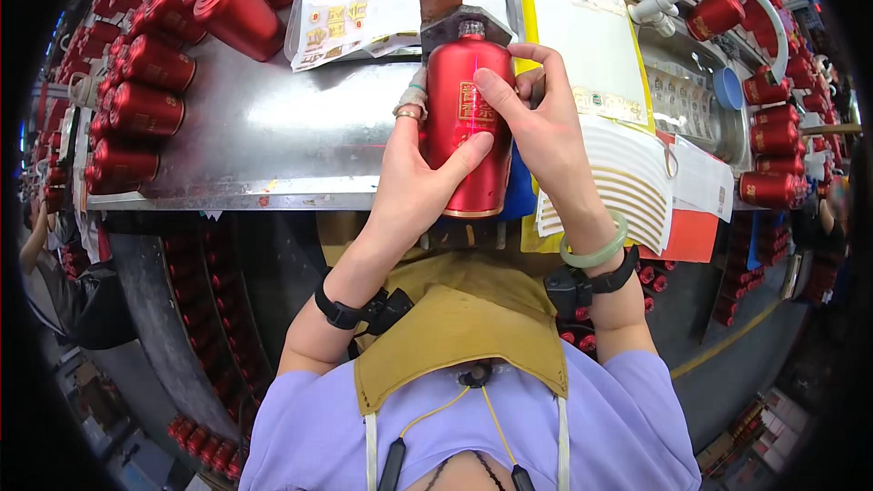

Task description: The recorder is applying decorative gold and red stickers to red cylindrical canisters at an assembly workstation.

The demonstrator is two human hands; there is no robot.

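Observation:
A glossy red bottle (469,164) with gold characters on its front lies in both my hands, its neck pointing away from me against a dark metal holder (446,0). My left hand (420,156) wraps its left side, thumb across the lower front; tape or a finger cover and a ring show on its fingers. On the other side my right hand (546,114) grips the bottle, thumb pressed beside the gold characters and index finger near the shoulder. A thin bright line of light runs down the bottle's front. The bottle's back is hidden.
Red bottles (150,109) crowd the left of the metal table (273,127), with more (773,136) at the far right. A sheet of gold decals (355,9) lies behind. Right of my hands are a yellow-edged stack of sheets (582,36), fanned white strips (618,173) and a blue cup (727,88).

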